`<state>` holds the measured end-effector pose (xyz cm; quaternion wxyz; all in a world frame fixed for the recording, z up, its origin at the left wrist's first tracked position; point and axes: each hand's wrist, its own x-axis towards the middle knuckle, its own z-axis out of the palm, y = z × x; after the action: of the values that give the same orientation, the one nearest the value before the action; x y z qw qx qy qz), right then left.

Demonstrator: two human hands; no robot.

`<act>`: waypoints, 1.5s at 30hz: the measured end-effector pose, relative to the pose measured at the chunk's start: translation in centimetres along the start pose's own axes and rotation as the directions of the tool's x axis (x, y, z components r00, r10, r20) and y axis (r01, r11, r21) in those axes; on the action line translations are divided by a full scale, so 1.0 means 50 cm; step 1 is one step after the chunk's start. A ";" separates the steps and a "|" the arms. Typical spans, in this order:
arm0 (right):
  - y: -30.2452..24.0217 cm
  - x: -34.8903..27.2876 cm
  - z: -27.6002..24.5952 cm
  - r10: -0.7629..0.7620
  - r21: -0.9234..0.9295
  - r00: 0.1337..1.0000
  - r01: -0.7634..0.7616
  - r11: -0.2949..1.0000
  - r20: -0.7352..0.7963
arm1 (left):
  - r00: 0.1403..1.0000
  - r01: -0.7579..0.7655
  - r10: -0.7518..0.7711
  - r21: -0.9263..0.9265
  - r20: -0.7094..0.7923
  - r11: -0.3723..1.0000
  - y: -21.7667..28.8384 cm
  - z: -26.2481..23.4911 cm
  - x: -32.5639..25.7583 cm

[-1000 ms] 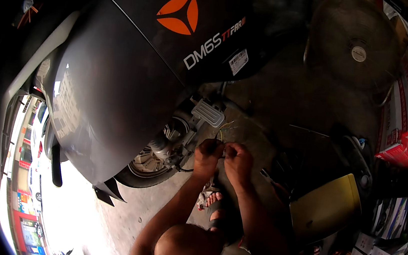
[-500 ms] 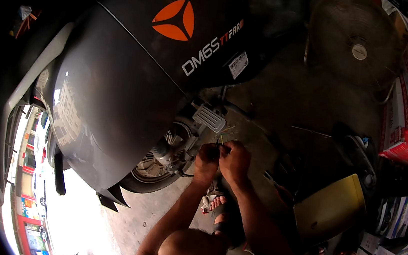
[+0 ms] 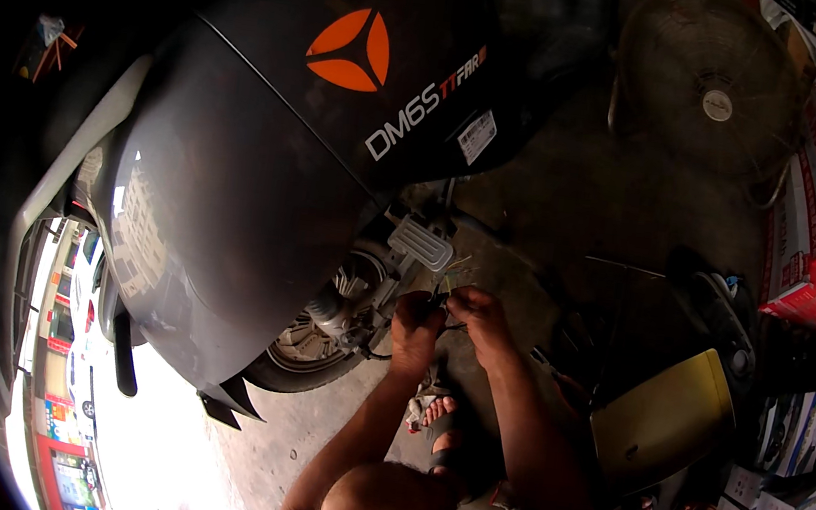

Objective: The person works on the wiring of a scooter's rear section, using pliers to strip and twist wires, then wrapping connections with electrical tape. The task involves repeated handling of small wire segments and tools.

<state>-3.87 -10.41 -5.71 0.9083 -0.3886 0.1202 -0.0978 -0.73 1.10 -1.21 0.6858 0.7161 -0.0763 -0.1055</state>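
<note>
R hand (image 3: 481, 320) shifted slightly away from L hand (image 3: 417, 321); L pinching thin wires (image 3: 448, 281); R grip too dark, can't tell

Daylight bleaches the left edge of the floor (image 3: 171, 440), deep shadow covers its right, and outer lines bend fisheye-style.

Grey floor (image 3: 279, 457); wheel (image 3: 299, 345), sandalled foot (image 3: 442, 417) on it

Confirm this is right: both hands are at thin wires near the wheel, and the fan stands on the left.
Wrong side: the head view shows the round fan on the right. The left hand and right hand are at thin wires near the wheel.
</note>
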 end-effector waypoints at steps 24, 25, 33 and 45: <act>-0.047 -0.002 0.026 -0.105 -0.510 0.994 0.071 0.858 -0.039 | 0.979 0.178 -0.150 -0.212 0.140 0.961 0.034 -0.005 0.012; -0.040 -0.001 0.027 -0.154 -0.502 0.984 0.090 0.860 -0.087 | 0.978 0.176 -0.147 -0.204 0.151 0.963 0.032 -0.014 0.014; -0.013 -0.011 0.007 -0.113 -0.082 0.972 0.098 0.992 -0.208 | 0.982 0.165 -0.149 -0.144 0.118 0.976 0.024 -0.019 0.009; -0.013 0.020 0.035 -0.264 -0.444 0.931 0.131 0.886 -0.253 | 0.979 0.180 -0.171 -0.068 0.112 0.981 0.045 -0.003 0.012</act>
<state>-2.45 -9.93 -4.21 0.7586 -0.5650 0.2369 -0.2218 -0.02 1.00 0.98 0.6960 0.6863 -0.0449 -0.2064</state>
